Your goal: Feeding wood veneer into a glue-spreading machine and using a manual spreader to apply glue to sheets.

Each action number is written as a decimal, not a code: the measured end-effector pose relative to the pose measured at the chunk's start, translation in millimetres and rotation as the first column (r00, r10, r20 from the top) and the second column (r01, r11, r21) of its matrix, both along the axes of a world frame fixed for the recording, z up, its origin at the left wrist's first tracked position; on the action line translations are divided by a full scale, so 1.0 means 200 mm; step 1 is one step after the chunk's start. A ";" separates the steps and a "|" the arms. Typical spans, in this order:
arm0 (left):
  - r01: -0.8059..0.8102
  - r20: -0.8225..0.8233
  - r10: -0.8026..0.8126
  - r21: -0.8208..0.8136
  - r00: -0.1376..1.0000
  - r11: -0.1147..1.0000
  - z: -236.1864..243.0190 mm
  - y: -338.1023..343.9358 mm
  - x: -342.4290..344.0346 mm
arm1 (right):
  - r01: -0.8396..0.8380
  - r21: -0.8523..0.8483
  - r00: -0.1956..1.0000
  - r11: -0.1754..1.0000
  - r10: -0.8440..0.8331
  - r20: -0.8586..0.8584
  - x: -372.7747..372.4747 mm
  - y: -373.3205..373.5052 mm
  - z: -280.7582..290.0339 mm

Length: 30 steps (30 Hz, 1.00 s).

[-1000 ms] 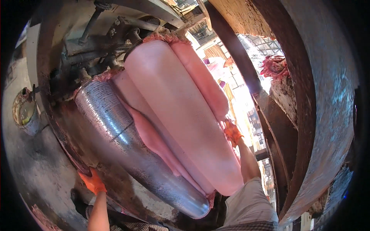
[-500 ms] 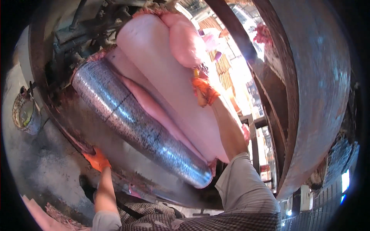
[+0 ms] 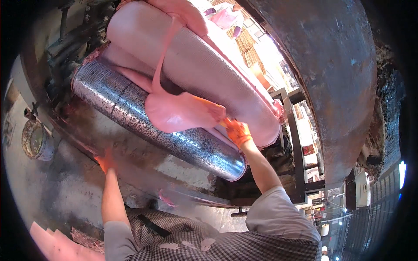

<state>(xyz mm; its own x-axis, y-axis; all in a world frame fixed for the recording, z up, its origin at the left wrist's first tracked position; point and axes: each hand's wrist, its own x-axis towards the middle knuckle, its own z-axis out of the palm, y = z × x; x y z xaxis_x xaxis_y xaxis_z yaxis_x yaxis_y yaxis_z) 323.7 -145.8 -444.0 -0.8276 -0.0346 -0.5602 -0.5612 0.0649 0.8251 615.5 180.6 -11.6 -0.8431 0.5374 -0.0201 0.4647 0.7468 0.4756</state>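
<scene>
My right hand [image 3: 237,132] in an orange glove is closed on a folded flap of soft pink material [image 3: 174,113], with something yellow at my fingers. The flap drapes over the lower part of a large pale-pink roller [image 3: 183,65] and a mottled shiny steel roller [image 3: 130,113], with a narrow strip stretching up toward the top. More pink material [image 3: 191,15] bulges along the upper roller. My left hand [image 3: 106,162], also gloved in orange, is at the dark metal rim below the steel roller, its fingers blurred.
A crusted bucket [image 3: 37,141] stands on the left. A big curved metal housing [image 3: 326,65] fills the upper right. A person [image 3: 224,17] in pink stands beyond the rollers. Pink sheets [image 3: 56,243] lie at lower left. Dark machinery [image 3: 65,43] backs the rollers.
My right hand has come from the pink roller's right side down and inward, drawing the flap across toward the steel roller. My left hand stays at the rim. The view has shifted.
</scene>
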 end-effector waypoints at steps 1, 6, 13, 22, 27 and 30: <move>-0.061 -0.040 0.062 0.041 0.997 0.997 -0.05 0.00 -0.01 | 0.143 0.063 0.989 0.988 -0.144 0.024 0.10 0.00 -0.04; 0.139 0.100 -0.124 -0.167 0.987 0.976 -0.10 -0.03 -0.06 | 0.375 0.291 0.919 0.880 -0.395 0.010 0.70 -0.05 -0.28; 0.592 0.102 -0.583 -0.147 0.806 0.792 0.07 -0.19 -0.12 | 0.655 -0.118 0.697 0.746 -0.657 -0.289 0.91 -0.56 -0.91; 0.506 0.458 -0.651 0.410 0.606 0.759 -0.16 -0.88 -0.23 | 0.301 -0.937 -0.121 0.178 -0.967 -0.223 0.65 -1.02 -1.15; 0.504 0.605 -0.537 0.246 0.587 0.828 -0.68 -1.82 -0.12 | 0.312 -0.933 0.080 0.180 -0.983 -0.163 0.42 -1.36 -0.95; 0.413 0.714 -0.244 -0.069 0.656 0.908 -0.67 -2.14 0.04 | 0.286 -0.955 0.045 0.075 -0.997 -0.064 0.23 -1.40 -0.78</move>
